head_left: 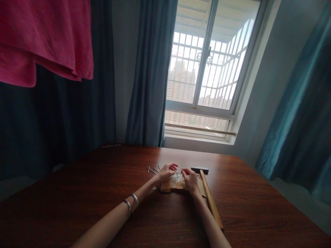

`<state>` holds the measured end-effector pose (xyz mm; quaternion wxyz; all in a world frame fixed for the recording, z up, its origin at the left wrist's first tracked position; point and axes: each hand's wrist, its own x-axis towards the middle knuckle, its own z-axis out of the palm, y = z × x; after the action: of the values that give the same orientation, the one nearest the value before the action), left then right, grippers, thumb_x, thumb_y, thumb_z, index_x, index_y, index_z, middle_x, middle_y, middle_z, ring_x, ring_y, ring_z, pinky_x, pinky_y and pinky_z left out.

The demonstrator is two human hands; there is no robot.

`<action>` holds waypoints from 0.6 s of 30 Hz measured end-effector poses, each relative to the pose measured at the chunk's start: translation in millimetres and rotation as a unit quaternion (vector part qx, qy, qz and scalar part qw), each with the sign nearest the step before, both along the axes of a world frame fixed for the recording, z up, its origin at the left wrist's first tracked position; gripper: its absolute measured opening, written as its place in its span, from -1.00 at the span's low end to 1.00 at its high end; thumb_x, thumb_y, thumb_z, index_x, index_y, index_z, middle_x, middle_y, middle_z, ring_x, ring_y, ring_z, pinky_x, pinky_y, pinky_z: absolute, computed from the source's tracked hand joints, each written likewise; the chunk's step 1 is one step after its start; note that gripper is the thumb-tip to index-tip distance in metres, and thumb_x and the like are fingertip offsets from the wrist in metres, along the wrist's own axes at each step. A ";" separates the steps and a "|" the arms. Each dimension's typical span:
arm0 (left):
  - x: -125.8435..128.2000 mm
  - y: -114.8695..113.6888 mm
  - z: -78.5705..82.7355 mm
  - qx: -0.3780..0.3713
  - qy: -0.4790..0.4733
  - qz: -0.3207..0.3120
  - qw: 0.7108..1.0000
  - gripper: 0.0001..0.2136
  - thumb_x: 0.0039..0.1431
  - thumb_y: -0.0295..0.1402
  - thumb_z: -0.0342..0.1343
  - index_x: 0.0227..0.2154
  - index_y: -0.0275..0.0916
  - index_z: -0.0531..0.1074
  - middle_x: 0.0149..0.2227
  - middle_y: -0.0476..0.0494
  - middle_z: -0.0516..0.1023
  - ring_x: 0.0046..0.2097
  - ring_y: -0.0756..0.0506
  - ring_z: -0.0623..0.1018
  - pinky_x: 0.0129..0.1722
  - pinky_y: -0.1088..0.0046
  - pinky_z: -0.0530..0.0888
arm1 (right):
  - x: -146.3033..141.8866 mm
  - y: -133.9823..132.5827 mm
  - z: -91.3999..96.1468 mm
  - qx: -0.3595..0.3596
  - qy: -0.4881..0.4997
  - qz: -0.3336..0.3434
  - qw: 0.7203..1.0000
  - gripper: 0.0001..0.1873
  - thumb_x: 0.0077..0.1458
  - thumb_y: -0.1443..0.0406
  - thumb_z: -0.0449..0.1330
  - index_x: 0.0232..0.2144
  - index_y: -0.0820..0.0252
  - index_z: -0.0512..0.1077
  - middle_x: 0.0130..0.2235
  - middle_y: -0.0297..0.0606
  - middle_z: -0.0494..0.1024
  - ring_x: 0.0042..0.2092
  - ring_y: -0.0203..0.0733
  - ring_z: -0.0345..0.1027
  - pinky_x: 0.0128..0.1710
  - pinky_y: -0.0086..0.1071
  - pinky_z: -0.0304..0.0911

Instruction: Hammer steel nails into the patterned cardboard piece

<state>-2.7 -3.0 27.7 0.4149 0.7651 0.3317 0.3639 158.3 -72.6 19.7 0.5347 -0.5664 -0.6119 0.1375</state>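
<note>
A spotted, light wooden board point(173, 185) with an uneven front edge lies on the table under my hands. Two thin nails point(177, 175) stand upright in it, between my hands. My right hand point(190, 179) pinches another nail point(181, 171), held upright over the board beside those two. My left hand point(166, 173) hovers at the board's left side, fingers loosely bent and apart, with nothing visible in them. Several loose nails point(153, 169) lie just left of my left hand. To the right of my right hand rests a hammer point(210, 199), its dark head pointing away from me.
The brown wooden table point(116, 220) runs back toward a barred window point(201, 69). Blue curtains point(147, 75) hang beside the window, and a pink cloth point(51, 38) hangs at the upper left.
</note>
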 end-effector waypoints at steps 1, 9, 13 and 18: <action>1.3 0.3 -4.9 -0.009 -0.001 -0.001 1.000 -0.58 -0.19 -0.55 0.00 -0.15 -0.36 0.39 -0.29 -0.18 0.50 -0.24 -0.08 0.47 -0.27 0.44 0.41 | -0.7 1.7 -2.7 -0.007 -0.010 0.003 1.000 -0.70 0.01 0.16 0.05 -0.42 0.21 0.51 -0.41 -0.21 0.57 -0.38 -0.19 0.41 -0.33 -0.40 0.26; 7.7 -3.9 -14.0 -0.036 -0.011 0.001 0.999 -0.60 -0.19 -0.53 0.04 -0.17 -0.35 0.40 -0.30 -0.15 0.49 -0.26 -0.08 0.47 -0.27 0.44 0.40 | -2.9 3.5 -12.5 -0.024 -0.057 0.009 0.998 -0.73 0.04 0.20 0.04 -0.39 0.16 0.51 -0.38 -0.25 0.58 -0.36 -0.21 0.41 -0.32 -0.43 0.24; 8.3 -6.2 -13.0 -0.039 -0.006 0.003 0.999 -0.62 -0.17 -0.52 0.04 -0.18 -0.34 0.41 -0.36 -0.12 0.52 -0.29 -0.06 0.48 -0.27 0.45 0.40 | -3.3 3.2 -14.0 -0.027 -0.069 0.008 0.997 -0.73 0.05 0.21 0.04 -0.38 0.15 0.52 -0.38 -0.26 0.58 -0.35 -0.22 0.41 -0.33 -0.45 0.23; 7.8 -11.5 -8.0 -0.022 0.005 0.007 1.000 -0.70 -0.14 -0.46 0.08 -0.25 -0.37 0.44 -0.38 -0.13 0.53 -0.31 -0.07 0.50 -0.31 0.48 0.40 | -4.1 3.5 -14.5 -0.046 -0.097 -0.001 0.994 -0.76 0.03 0.24 0.04 -0.38 0.15 0.51 -0.39 -0.28 0.57 -0.38 -0.26 0.39 -0.36 -0.48 0.20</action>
<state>5.2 -14.5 19.6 0.4273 0.7551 0.3471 0.3562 154.2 -69.0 5.2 0.4462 -0.6015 -0.6536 0.1094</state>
